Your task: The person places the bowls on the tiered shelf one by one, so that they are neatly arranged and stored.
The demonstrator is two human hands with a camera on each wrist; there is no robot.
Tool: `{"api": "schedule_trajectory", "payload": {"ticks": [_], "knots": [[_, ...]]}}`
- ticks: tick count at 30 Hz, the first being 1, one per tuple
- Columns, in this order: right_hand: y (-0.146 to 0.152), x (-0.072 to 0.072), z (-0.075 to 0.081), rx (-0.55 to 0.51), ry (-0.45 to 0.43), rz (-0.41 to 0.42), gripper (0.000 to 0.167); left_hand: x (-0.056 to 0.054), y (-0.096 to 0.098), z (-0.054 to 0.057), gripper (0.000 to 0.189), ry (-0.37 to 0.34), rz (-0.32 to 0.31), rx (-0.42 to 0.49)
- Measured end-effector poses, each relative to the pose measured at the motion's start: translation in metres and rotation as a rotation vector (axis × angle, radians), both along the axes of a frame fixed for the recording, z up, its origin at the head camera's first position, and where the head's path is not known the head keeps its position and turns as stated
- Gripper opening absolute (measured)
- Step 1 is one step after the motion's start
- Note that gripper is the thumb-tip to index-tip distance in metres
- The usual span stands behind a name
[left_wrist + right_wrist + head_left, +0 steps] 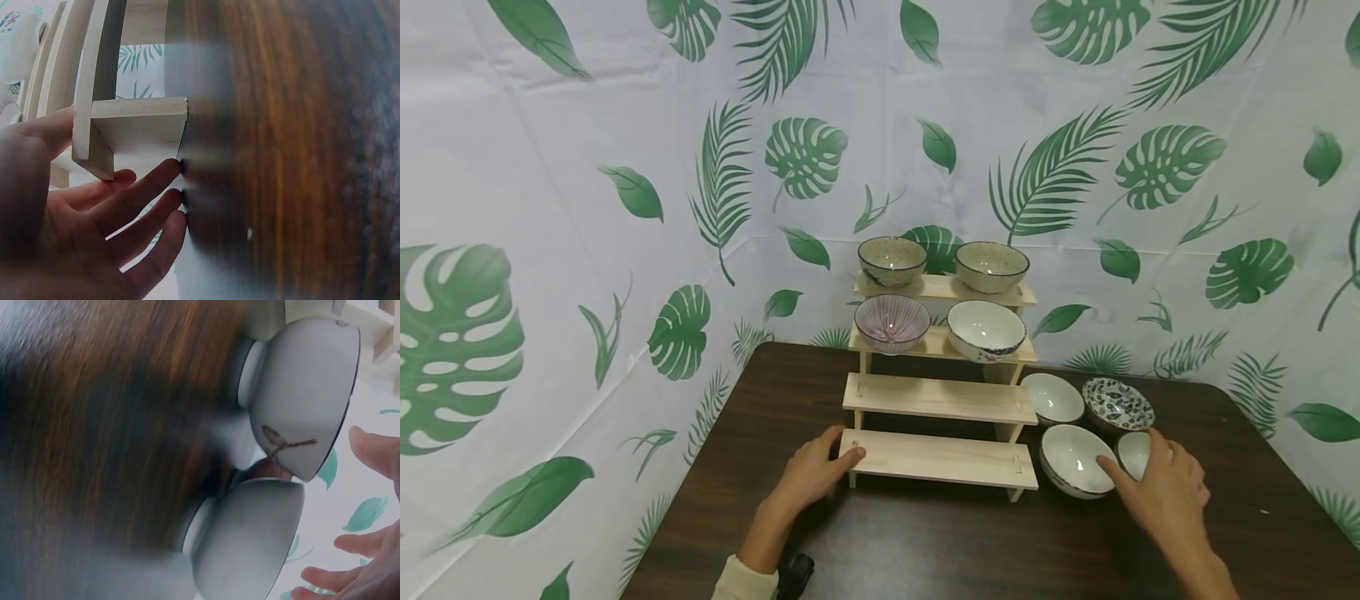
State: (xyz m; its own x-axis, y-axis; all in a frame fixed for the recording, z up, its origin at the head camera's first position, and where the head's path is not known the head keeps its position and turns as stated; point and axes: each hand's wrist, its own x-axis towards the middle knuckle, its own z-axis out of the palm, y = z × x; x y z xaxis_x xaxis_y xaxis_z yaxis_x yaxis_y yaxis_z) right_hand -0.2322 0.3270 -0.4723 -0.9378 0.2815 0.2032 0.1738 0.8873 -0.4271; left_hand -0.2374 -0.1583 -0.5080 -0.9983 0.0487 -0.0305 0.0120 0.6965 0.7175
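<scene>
Head view: I see the left hand (811,468) pinching the lowest board (940,457) of the wooden stand (940,395), while the right hand (1171,492), fingers loose and holding nothing, hovers over the small bowl (1132,454). A white bowl (1075,458) sits between that and the stand; a patterned bowl (1117,403) is just behind. Four bowls (891,323) occupy the top tiers. Dark table (925,542) underneath, leaf-print sheet (880,100) beyond.

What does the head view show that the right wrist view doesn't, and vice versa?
Head view only: the left hand, a purple-striped round bowl and two speckled beige bowls.
Right wrist view only: a brown twig motif on the larger white round bowl, and its pale foot ring.
Both: that bowl, the small white round bowl beside it, the right hand, pale wooden stepped shelf and dark brown wooden table.
</scene>
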Motion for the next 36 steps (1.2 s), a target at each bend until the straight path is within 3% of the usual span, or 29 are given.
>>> {"api": "schedule_trajectory", "payload": {"ticks": [22, 36], "knots": [[0.039, -0.012, -0.014, -0.126, -0.139, -0.076, 0.106, -0.001, -0.001, 0.0, 0.073, -0.003, -0.007, 0.005], [0.043, -0.016, -0.014, -0.084, -0.161, -0.054, 0.109, -0.001, -0.001, 0.0, 0.073, -0.005, -0.004, 0.004]]}}
